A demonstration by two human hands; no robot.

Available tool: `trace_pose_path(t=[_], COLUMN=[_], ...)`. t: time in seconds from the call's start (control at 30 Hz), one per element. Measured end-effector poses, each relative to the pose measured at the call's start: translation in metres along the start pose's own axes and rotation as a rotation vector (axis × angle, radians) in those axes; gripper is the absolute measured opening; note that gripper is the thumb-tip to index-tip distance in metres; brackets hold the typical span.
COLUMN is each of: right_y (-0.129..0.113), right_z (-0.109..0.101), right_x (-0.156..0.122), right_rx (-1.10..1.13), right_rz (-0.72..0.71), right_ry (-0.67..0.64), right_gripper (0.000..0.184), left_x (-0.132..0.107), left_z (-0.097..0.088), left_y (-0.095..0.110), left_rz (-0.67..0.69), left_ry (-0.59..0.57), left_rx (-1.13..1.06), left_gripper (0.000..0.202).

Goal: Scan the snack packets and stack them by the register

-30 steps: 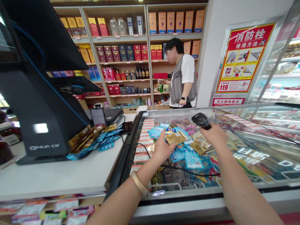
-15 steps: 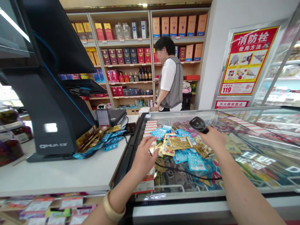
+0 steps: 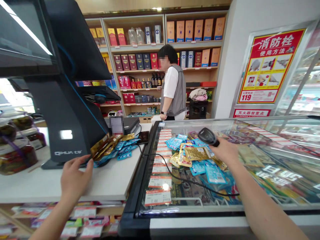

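Note:
My right hand point(image 3: 226, 150) grips a black barcode scanner point(image 3: 207, 136) over a heap of blue and gold snack packets point(image 3: 193, 156) on the glass freezer lid point(image 3: 262, 166). The scanner's black cable point(image 3: 175, 176) trails across the glass toward the counter. My left hand point(image 3: 75, 173) is over the white counter point(image 3: 110, 180), fingers spread and empty, its fingertips close to the base of the black checkout terminal point(image 3: 62, 100). A second pile of gold and blue packets point(image 3: 112, 148) lies just right of that hand.
A person in a grey vest point(image 3: 171, 88) stands at the back shelves of boxed goods point(image 3: 140, 60). A red fire-hydrant poster point(image 3: 271, 66) hangs on the right. Price labels point(image 3: 160, 166) line the freezer's left edge. Jars point(image 3: 15, 146) stand at far left.
My left hand let go of the gold packet on the freezer pile and swung left to the counter by the terminal base. The person at the shelves stepped left.

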State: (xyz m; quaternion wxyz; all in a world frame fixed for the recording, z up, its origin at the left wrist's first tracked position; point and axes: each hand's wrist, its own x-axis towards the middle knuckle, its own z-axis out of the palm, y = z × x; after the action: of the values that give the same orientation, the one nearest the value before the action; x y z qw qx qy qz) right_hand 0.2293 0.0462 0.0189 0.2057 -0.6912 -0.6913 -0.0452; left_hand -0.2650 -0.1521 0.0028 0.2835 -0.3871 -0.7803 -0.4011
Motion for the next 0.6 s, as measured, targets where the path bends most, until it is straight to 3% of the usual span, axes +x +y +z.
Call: trace_pose_path(t=[0.1,0.33,0.6], right_y=[-0.006,-0.010,-0.011], right_z=[-0.001,0.003,0.006], right_x=[-0.004,-0.007,-0.007], right_rx=[-0.005,0.017,0.026], right_rz=[-0.017,-0.075,-0.107], right_ry=[-0.001,0.049,0.063], right_gripper=[0.043,0.041,0.040], left_x=[0.003,0.006,0.014], left_z=[-0.001,-0.001,-0.007], left_y=[-0.006,0.001,0.009], left_rz=[-0.047,-0.082,-0.175], left_ry=[-0.128,-0.305,-0.345], left_rx=[0.028,0.050,0.018], left_gripper=[0.041,0.048,0.042])
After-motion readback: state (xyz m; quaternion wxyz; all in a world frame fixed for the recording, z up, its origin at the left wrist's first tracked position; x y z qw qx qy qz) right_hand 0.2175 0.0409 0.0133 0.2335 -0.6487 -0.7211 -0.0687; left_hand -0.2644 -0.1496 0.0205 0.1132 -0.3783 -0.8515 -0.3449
